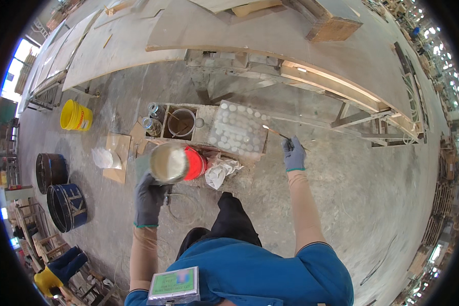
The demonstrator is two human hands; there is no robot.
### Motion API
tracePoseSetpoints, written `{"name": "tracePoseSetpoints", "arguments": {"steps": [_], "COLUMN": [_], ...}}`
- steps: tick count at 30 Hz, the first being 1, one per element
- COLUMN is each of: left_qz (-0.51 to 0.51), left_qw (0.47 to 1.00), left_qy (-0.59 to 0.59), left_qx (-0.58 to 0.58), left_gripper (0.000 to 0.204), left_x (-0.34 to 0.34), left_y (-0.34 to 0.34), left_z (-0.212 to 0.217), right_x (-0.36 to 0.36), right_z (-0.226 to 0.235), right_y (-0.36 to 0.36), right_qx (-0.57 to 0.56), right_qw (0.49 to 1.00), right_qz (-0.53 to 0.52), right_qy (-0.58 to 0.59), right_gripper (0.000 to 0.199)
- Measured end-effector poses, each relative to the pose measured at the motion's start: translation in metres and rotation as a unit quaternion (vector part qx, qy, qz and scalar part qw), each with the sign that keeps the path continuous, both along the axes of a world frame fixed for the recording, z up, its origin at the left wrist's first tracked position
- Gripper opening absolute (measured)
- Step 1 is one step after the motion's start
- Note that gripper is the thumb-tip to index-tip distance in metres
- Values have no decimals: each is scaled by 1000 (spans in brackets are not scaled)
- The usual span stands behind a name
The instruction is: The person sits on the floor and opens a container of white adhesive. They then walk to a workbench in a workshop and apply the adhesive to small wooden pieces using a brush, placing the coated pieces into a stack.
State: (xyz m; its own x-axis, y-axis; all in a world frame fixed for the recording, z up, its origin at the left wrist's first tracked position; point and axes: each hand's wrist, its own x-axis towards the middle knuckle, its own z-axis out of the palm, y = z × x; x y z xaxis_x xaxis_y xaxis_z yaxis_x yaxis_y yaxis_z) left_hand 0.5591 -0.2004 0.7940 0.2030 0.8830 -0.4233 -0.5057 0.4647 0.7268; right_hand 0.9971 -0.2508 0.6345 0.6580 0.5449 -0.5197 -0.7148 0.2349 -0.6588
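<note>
My left hand, in a grey glove with a green cuff, grips a round tub with pale, whitish contents, tilted so its round face shows. Behind the tub a red bucket is partly hidden. On the right my gloved right hand is closed around a thin brush-like stick with a white tip, which points left toward a board covered with pale round discs. White crumpled plastic lies beside the red bucket.
A wooden box holds a bucket with sticks; glass jars stand beside it. Farther left are a yellow bucket and dark drums. A long worktable crosses ahead. Another person is at lower left. A hose lies near my feet.
</note>
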Motion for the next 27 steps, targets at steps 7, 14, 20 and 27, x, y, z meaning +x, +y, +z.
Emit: {"name": "tracePoseSetpoints", "arguments": {"steps": [7,14,20,27], "left_qz": [110,187,332,382], "left_qw": [993,982,943,920], "left_qy": [-28,27,-21,-74], "left_qx": [-16,-10,-25,45], "left_gripper": [39,34,38,31], "left_x": [-87,-118,-140,-146], "left_y": [-28,-72,-146,-236], "left_z": [-21,-3,11,29], "right_x": [10,18,32,-154], "right_z": [-25,-46,-51,-6], "right_y": [25,29,27,85], "right_qx": [-40,-50,-139,-3], "right_qw": [999,998,812,893], "right_qz": [3,41,327,401], "right_qy": [0,-3,-462,-203], "right_gripper": [10,14,24,25]}}
